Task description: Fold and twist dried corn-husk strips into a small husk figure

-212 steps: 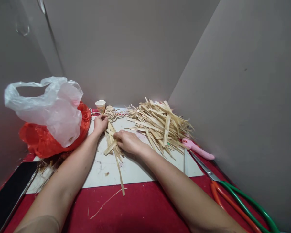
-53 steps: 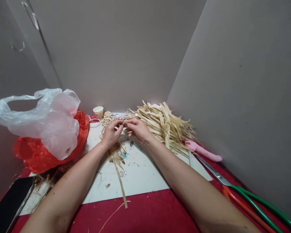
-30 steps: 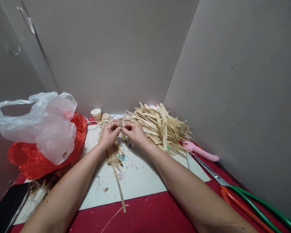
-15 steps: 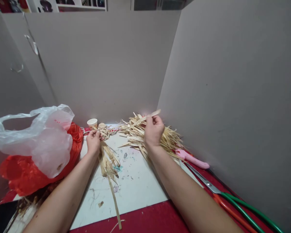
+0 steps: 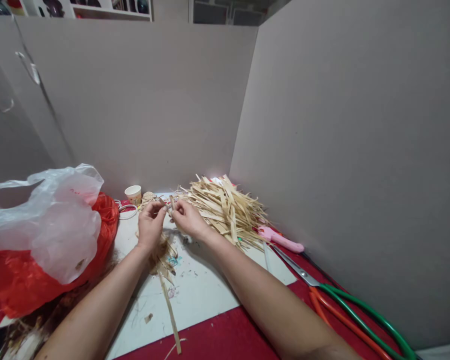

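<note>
My left hand [image 5: 151, 224] is pinched closed around a thin straw strip above the white board [image 5: 206, 295]. Close beside it, my right hand [image 5: 189, 218] grips a flat, pale straw strip [image 5: 172, 201], whose short end sticks up past the fingertips. The fingertips of both hands nearly meet, so I cannot tell whether they share one strip. Below my left wrist lies a small bunch of straw strips [image 5: 165, 262], with one long strip [image 5: 169, 315] reaching toward the front edge. A large heap of straw strips [image 5: 225, 207] lies beyond my right forearm.
At the left sits a red plastic bag [image 5: 107, 220] under a translucent white bag [image 5: 65, 225]. A paper cup [image 5: 133, 195] stands at the back. Large scissors [image 5: 303, 275] with green and orange handles and a pink-handled tool [image 5: 283, 241] lie right. Grey panels [image 5: 322, 140] enclose the table.
My right hand has moved left and down from the heap with a strip, and now meets my left hand. The view has shifted slightly to the right.
</note>
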`<state>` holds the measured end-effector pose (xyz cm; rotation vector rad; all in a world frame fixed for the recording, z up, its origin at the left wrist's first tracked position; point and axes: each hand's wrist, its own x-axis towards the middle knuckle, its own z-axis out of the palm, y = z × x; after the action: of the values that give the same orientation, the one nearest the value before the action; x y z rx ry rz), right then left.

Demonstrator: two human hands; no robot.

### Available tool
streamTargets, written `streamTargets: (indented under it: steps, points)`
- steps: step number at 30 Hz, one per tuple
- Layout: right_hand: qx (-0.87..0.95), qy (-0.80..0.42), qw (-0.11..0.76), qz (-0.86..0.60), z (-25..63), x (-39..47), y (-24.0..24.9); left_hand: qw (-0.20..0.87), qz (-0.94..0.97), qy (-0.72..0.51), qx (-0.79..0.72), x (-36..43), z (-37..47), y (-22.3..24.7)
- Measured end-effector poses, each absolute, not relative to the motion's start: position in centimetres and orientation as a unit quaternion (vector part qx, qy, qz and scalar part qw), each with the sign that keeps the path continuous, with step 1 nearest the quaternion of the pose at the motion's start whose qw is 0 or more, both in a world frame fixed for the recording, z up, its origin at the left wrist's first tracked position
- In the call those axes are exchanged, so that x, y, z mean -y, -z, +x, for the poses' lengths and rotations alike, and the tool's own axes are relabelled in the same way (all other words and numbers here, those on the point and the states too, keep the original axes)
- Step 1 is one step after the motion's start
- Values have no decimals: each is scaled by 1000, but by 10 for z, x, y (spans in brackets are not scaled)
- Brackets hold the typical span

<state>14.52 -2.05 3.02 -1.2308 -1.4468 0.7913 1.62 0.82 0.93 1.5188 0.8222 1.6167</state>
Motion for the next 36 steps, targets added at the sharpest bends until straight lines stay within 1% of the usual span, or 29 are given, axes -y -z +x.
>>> streamTargets:
  steps: [2,3,6,8,11,14,16,17,19,21,22,24,25,26,27,29,30,31,32,33,36]
  points:
    - [560,-423,522,-484,141,18,-20,390,611,-615,-309,-6,19,-6]
    - [540,-450,533,-471,140,19,-18,398,615,-609,-303,-6,20,-5]
    - [497,-472,576,-444,139,23,-19,415,608,-611,-291,-9,19,-3]
    - [486,-466,597,-437,141,25,-26,423,598,-615,-291,-11,17,-2]
    - [500,-375,644,-441,151,30,-45,443,559,-628,-312,-16,12,-1]
    - [524,-204,699,-442,179,31,-74,449,498,-658,-343,-25,3,2]
    - [553,-60,693,-459,210,25,-94,430,466,-683,-364,-35,-6,4]
    - [569,4,673,-473,227,20,-102,417,450,-696,-374,-40,-11,6]
    - [592,70,592,-543,257,11,-111,386,420,-720,-395,-50,-22,9]
    - [615,69,490,-614,274,5,-112,361,402,-733,-415,-58,-30,12]
    - [625,66,457,-629,273,6,-108,351,396,-735,-424,-62,-33,14]
    - [654,66,429,-619,255,12,-94,342,391,-734,-438,-66,-36,17]
    - [679,62,425,-596,238,16,-84,341,392,-732,-441,-67,-37,18]
    - [700,46,402,-589,218,21,-73,342,394,-731,-441,-67,-37,18]
    - [722,5,357,-593,196,26,-62,344,397,-729,-439,-66,-36,19]
    - [764,-81,204,-606,154,33,-40,344,404,-727,-435,-65,-36,19]
    - [771,-93,140,-615,138,34,-30,343,407,-727,-435,-64,-35,19]
    - [772,-96,96,-621,125,34,-22,341,409,-726,-435,-64,-35,19]
    - [772,-93,72,-625,117,33,-15,341,412,-724,-435,-63,-35,19]
    - [771,-92,70,-627,112,32,-8,343,414,-722,-435,-63,-34,20]
    - [762,-145,133,-617,115,26,6,349,423,-714,-435,-62,-32,22]
